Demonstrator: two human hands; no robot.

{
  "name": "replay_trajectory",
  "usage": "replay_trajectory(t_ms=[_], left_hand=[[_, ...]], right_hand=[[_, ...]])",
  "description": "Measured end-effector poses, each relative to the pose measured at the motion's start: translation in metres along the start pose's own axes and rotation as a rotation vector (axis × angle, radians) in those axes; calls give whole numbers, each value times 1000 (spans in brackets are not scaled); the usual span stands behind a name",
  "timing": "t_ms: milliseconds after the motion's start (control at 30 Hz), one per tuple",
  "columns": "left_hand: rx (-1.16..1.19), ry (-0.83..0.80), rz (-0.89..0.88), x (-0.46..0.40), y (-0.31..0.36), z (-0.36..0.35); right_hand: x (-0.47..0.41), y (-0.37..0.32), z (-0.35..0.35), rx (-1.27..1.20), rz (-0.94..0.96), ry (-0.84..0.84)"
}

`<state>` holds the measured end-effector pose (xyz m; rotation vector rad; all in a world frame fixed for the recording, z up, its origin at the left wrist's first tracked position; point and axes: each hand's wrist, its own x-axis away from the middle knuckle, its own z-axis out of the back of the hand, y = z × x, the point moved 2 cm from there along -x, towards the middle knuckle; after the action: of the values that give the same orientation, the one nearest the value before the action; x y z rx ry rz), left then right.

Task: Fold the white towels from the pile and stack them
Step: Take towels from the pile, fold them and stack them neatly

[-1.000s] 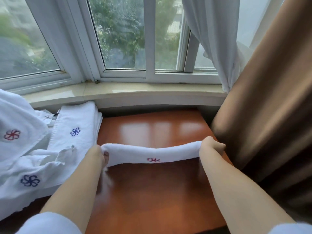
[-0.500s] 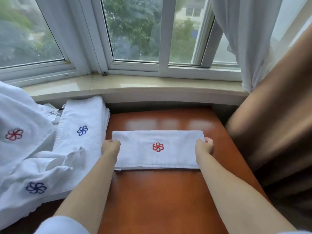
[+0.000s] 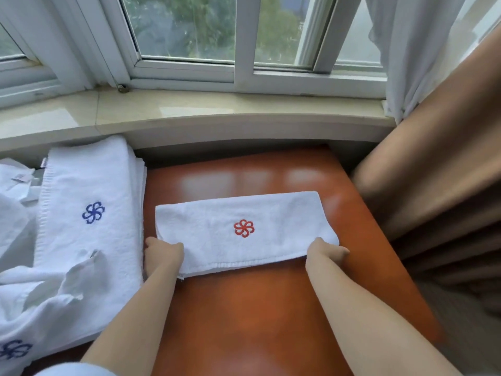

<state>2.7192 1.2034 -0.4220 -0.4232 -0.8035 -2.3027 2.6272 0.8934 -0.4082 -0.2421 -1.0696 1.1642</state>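
A folded white towel with a red flower emblem (image 3: 211, 234) lies flat on the reddish wooden table (image 3: 257, 308). My left hand (image 3: 162, 256) grips its near left corner and my right hand (image 3: 324, 252) grips its near right corner. To the left sits a stack of folded white towels (image 3: 89, 185), the top one bearing a blue flower emblem. The loose pile of unfolded white towels (image 3: 32, 299) spreads over the stack's near end and the left edge of view.
A pale stone window sill (image 3: 189, 115) runs along the back of the table, below the window. A brown curtain (image 3: 439, 185) hangs close on the right, with a white sheer curtain (image 3: 412, 50) behind it.
The towel was held up as a narrow band, then laid flat on the table. My hands slid from its side edges to its near corners.
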Motion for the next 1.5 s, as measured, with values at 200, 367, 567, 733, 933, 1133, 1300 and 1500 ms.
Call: replay_trajectory(t_ms=[200,367,567,733,933,1133,1300,1500], left_hand=[[-84,-24,-34,9,-16,-3],[81,-170,128,25,-22,-1],[671,-464,324,60,-20,11],[936,-463,133,96,-4,42],[1069,-457,14,136,-1,88],[1196,-313,-67,149,-18,139],[1284,-244,-114,146,-35,182],[1292,-196,-163,115,-43,232]], right_hand=[[-11,-4,3,-137,-17,33],[-18,-15,10,-219,117,-44],[4,-3,2,-196,-65,-449],[34,-33,7,-170,228,-563],[92,-59,-12,-135,388,-880],[178,-64,-36,-101,471,-1185],[263,-66,-52,-129,576,-1372],[352,-69,-99,-34,701,-1473]])
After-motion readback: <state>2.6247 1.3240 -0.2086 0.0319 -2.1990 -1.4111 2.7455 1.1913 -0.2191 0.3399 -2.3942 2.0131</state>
